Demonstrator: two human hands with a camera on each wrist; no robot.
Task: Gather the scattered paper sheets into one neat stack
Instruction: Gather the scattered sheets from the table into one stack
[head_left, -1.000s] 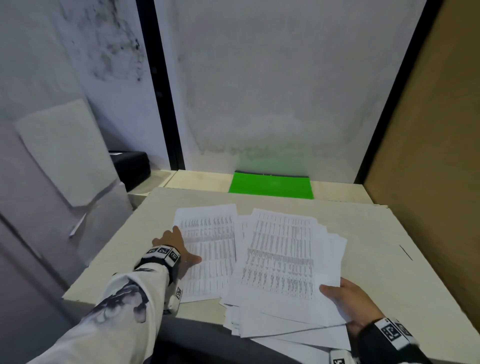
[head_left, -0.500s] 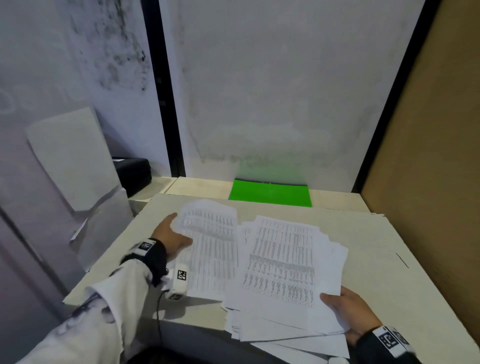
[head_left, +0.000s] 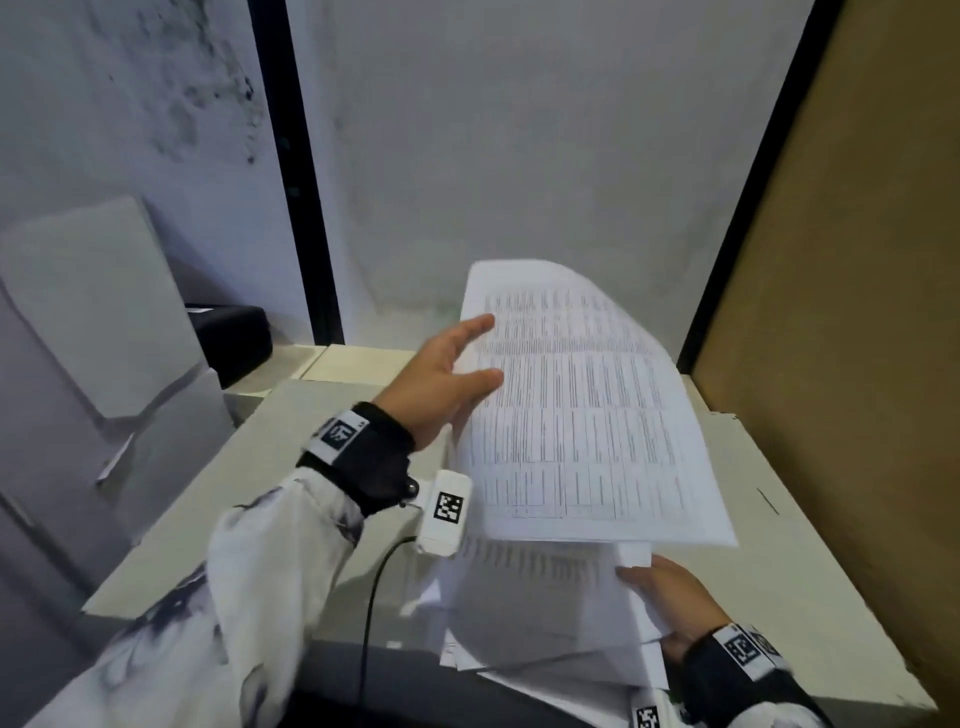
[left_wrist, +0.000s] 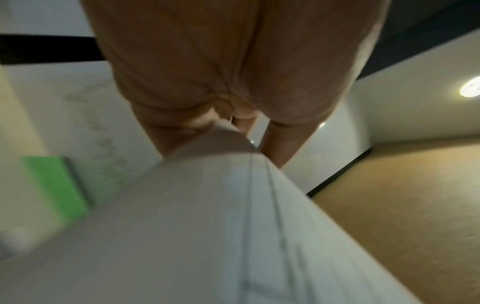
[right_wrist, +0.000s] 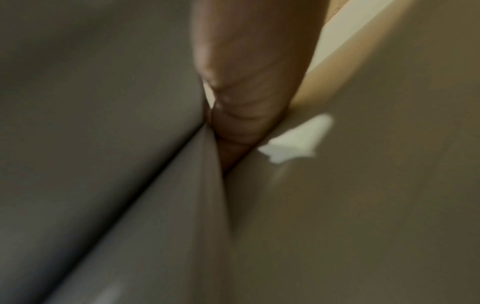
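A printed sheet (head_left: 582, 415) hangs tilted in the air above the loose stack of paper sheets (head_left: 540, 613). My left hand (head_left: 447, 374) holds that sheet by its left edge, thumb on top and the other fingers hidden under it. The left wrist view shows the fingers (left_wrist: 280, 139) pinching the sheet (left_wrist: 207, 216). The stack lies at the table's (head_left: 810, 571) near edge and overhangs it. At the stack's right corner my right hand (head_left: 670, 597) grips it, thumb on top. In the blurred right wrist view the thumb (right_wrist: 246, 82) presses on paper (right_wrist: 103, 102).
A brown board (head_left: 857, 312) walls the table's right side. Grey panels (head_left: 93, 312) lean at the left, with a black device (head_left: 234, 332) behind them. A green folder (left_wrist: 57, 185) lies by the back wall, hidden behind the sheet in the head view.
My left hand picked the left sheet up off the table and swung it up and to the right, over the stack. The right hand kept its hold on the stack.
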